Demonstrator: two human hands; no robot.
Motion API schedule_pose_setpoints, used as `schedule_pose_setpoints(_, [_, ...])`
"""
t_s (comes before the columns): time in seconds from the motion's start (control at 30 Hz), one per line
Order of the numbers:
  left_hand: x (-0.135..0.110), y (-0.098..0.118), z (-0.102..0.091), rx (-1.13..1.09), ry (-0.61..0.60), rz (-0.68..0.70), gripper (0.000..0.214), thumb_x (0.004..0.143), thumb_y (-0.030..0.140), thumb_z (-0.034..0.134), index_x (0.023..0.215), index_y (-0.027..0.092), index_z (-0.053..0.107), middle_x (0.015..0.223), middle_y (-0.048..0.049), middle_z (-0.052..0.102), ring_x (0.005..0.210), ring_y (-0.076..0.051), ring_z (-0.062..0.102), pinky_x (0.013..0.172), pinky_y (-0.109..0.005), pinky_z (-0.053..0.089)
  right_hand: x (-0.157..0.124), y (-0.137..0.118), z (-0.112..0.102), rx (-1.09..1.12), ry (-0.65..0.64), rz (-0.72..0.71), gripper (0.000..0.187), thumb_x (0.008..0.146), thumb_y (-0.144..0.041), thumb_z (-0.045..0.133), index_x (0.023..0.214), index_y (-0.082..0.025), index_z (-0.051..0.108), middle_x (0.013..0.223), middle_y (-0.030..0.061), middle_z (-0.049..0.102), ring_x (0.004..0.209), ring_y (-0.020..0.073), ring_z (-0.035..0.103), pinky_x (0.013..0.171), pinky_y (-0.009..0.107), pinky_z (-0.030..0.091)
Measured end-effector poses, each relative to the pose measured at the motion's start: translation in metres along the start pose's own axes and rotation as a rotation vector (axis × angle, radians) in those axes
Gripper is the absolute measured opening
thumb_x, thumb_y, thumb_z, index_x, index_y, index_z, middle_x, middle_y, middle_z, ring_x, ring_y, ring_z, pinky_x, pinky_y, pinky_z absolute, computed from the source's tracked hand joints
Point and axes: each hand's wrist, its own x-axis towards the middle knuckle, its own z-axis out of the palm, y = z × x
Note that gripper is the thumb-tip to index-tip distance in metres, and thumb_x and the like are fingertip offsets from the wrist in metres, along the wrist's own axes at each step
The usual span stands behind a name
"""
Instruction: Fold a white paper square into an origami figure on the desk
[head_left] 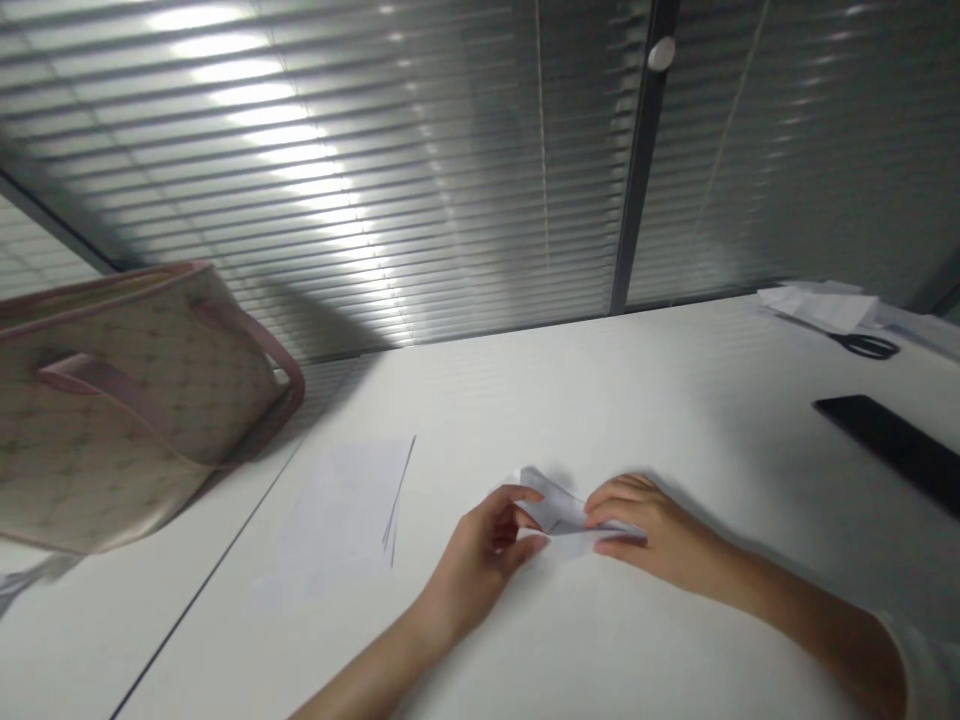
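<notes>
A folded piece of white paper (559,510) is between my two hands, just above or on the white table (600,630); I cannot tell which. My left hand (491,545) pinches its left end, thumb below and fingers above. At the right end, my right hand (637,520) grips the paper, with the thumb along the near edge and the fingers over the top. Creases and a raised flap show in the middle of the paper. The fingertips partly hide both ends.
Left of my hands lie several flat white sheets (337,510). A beige handbag (135,410) with pink handles stands at the far left. To the right are a black phone-like slab (892,445), black-handled scissors (866,346) and loose papers (817,305). Blinds (450,180) line the back.
</notes>
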Motion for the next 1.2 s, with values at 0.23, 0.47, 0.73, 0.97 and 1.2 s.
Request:
schedule_pose_setpoints(0.23, [-0.006, 0.021, -0.015, 0.033, 0.124, 0.184, 0.018, 0.086, 0.034, 0.066, 0.081, 0.017, 0.069, 0.082, -0.0064, 0.072, 0.083, -0.02, 0.067, 0.074, -0.032, 0.055, -0.007, -0.002, -0.009, 0.001, 0.135, -0.212, 0.012, 0.082, -0.01, 0.059, 0.088, -0.02, 0.063, 0.109, 0.0081, 0.07, 0.109, 0.0202, 0.062, 0.096, 0.043, 0.046])
schedule_pose_setpoints(0.47, [-0.006, 0.019, -0.034, 0.23, 0.069, 0.495, 0.013, 0.09, 0.021, 0.062, 0.093, 0.024, 0.074, 0.079, -0.0034, 0.074, 0.085, -0.019, 0.062, 0.079, -0.035, 0.053, -0.01, -0.017, -0.025, -0.229, 0.104, -0.479, 0.018, 0.082, -0.006, 0.053, 0.095, -0.017, 0.062, 0.112, 0.0078, 0.071, 0.123, 0.0188, 0.054, 0.107, 0.04, 0.04])
schedule_pose_setpoints(0.73, [-0.009, -0.01, -0.021, 0.51, -0.005, 0.548, 0.023, 0.093, 0.009, 0.048, 0.096, 0.019, 0.068, 0.091, -0.0056, 0.073, 0.086, -0.017, 0.066, 0.082, -0.034, 0.053, -0.009, -0.01, -0.017, -0.273, -0.017, -0.415, 0.01, 0.085, -0.017, 0.056, 0.077, -0.019, 0.062, 0.083, 0.0043, 0.069, 0.085, 0.0177, 0.064, 0.098, 0.042, 0.046])
schedule_pose_setpoints(0.97, [-0.013, -0.016, -0.017, 0.636, -0.065, 0.497, 0.019, 0.095, 0.015, 0.047, 0.089, 0.017, 0.065, 0.087, -0.0058, 0.071, 0.081, -0.016, 0.068, 0.073, -0.027, 0.055, -0.02, -0.011, -0.021, -0.419, 0.004, -0.471, 0.017, 0.085, -0.032, 0.06, 0.075, -0.018, 0.062, 0.084, 0.0082, 0.069, 0.088, 0.0229, 0.065, 0.083, 0.04, 0.053])
schedule_pose_setpoints(1.2, [-0.017, -0.02, -0.017, 0.684, -0.17, 0.552, 0.023, 0.098, 0.016, 0.043, 0.094, 0.015, 0.065, 0.1, -0.0096, 0.071, 0.098, -0.02, 0.066, 0.085, -0.035, 0.053, -0.02, -0.006, -0.022, -0.319, -0.116, -0.439, 0.016, 0.089, -0.014, 0.053, 0.077, -0.019, 0.063, 0.081, 0.0053, 0.068, 0.083, 0.0176, 0.064, 0.074, 0.033, 0.052])
